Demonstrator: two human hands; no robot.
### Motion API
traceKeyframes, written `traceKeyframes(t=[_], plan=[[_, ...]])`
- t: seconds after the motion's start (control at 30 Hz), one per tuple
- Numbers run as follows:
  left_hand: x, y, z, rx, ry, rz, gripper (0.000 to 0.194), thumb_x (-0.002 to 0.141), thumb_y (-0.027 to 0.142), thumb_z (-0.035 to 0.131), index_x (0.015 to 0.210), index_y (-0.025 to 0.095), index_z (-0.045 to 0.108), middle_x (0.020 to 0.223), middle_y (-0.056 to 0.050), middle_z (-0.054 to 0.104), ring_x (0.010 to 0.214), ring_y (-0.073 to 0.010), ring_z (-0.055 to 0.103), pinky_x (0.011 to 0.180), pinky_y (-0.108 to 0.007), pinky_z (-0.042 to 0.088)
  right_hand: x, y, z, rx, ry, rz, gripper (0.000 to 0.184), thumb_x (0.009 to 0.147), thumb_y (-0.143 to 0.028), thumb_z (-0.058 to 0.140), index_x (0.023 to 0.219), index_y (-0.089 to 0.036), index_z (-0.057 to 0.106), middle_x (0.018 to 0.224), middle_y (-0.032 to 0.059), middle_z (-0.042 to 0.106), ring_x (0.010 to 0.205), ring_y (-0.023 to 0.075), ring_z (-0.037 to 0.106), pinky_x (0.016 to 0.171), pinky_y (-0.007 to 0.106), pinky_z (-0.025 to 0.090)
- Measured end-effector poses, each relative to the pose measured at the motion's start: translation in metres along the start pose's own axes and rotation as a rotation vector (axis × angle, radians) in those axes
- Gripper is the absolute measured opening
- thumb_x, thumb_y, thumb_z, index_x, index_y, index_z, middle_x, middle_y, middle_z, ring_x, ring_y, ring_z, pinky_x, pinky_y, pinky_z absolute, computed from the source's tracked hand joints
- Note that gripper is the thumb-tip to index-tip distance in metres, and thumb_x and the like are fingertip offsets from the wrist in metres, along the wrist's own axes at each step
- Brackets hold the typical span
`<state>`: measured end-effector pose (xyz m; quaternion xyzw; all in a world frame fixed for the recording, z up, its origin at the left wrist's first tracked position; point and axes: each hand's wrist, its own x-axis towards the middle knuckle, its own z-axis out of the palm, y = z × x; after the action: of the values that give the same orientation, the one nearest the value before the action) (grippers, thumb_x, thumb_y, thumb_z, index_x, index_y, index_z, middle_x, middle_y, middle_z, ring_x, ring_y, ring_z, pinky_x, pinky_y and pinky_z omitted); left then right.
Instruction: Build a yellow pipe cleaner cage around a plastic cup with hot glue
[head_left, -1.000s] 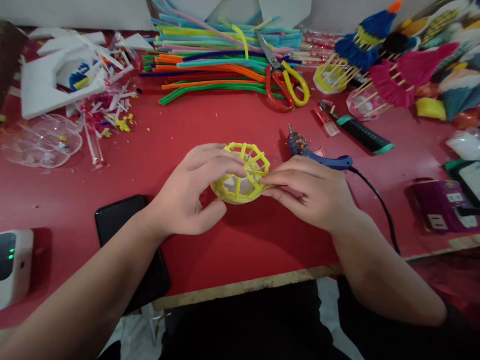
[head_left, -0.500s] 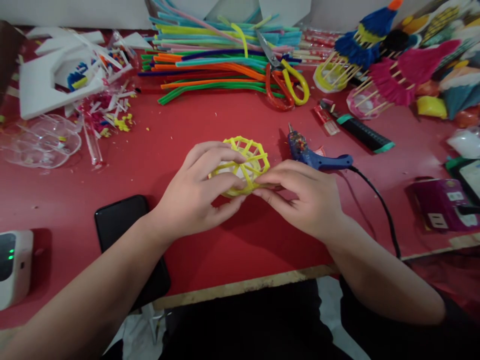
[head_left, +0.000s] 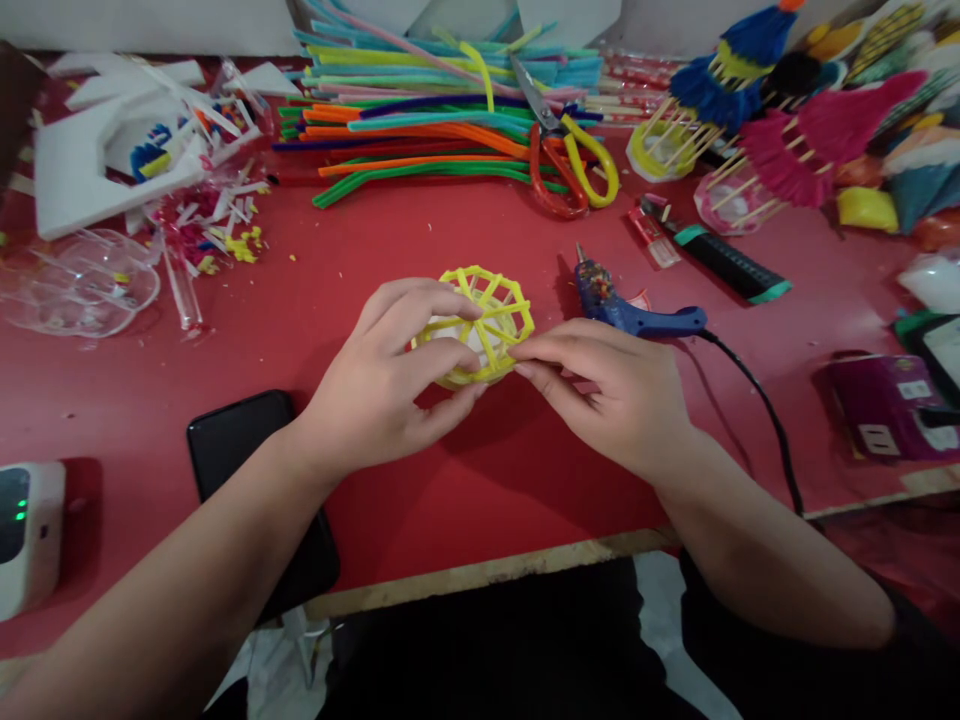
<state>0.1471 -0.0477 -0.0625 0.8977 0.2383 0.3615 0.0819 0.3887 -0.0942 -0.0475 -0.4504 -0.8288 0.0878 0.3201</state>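
Note:
A small yellow pipe-cleaner cage [head_left: 495,310] built round a clear dome sits in the middle of the red table [head_left: 465,480]. My left hand [head_left: 386,385] wraps its fingers and thumb round the cage's left side and holds it. My right hand [head_left: 611,385] has its fingers pressed together against the cage's lower right rim. Whether it pinches a strand there is hidden by the fingers.
A blue glue gun [head_left: 637,310] with a black cord lies just right of the cage. Coloured pipe cleaners [head_left: 420,120], scissors [head_left: 562,150], finished tufted crafts [head_left: 757,110], clear domes [head_left: 79,285], a black phone [head_left: 247,450], a white device [head_left: 26,530] and a purple box [head_left: 885,405] surround the hands.
The left hand has turned and tilted the cage slightly and drawn it a little left. The right fingers stayed at its lower right rim.

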Motion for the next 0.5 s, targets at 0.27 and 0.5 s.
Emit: traceKeyframes(t=[0.27,0.5], plan=[[-0.0010,-0.0028,-0.0062,0.024,-0.004,0.024,0.022,0.088,0.029,0.075,0.106,0.025,0.064,0.125,-0.013,0.071,0.120,-0.0350,0.065,0.102,-0.059,0.058,0.0008,0.0027,-0.0002,-0.038,0.006,-0.039,0.016,0.100,-0.017,0.063,0.104,-0.023,0.076,0.098,0.0043,0.081,0.089,0.0179,0.078,0.079,0.030,0.064],[-0.0017,-0.0077,-0.0041,0.028,-0.014,0.044,0.022,0.087,0.028,0.076,0.104,0.023,0.064,0.125,-0.014,0.070,0.115,-0.0330,0.067,0.101,-0.054,0.058,0.0012,0.0069,-0.0007,-0.021,0.019,-0.081,0.021,0.098,-0.010,0.060,0.105,-0.022,0.075,0.096,0.0050,0.080,0.090,0.0179,0.076,0.081,0.031,0.063]])
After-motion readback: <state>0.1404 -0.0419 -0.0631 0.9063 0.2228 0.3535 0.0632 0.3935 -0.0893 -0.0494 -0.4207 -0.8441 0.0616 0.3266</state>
